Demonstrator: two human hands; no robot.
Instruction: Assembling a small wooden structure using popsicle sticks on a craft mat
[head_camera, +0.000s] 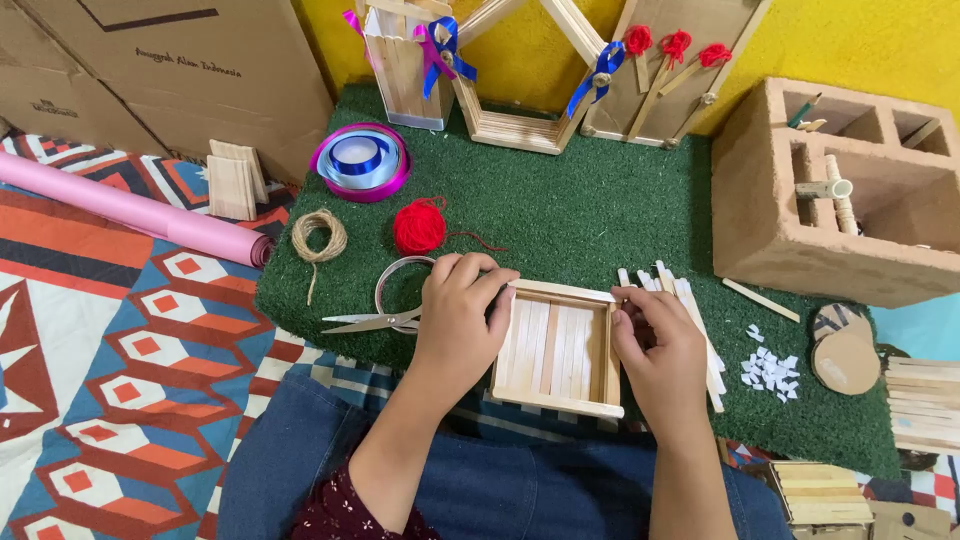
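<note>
Head view: square, pale wooden-stick tray (556, 348), hand-flanked.

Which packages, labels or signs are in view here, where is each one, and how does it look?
Cardboard box: top left, behind the mat; large, brown, dark print on its side.
Second box: far left, lower; brown, small dark print.
No screens or signs show.

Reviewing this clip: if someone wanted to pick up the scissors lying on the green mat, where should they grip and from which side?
Probably by the closed blades, coming from the left. The scissors lie flat with the tips pointing left and free, while the handle end is tucked under the left hand beside the wooden tray.
</note>
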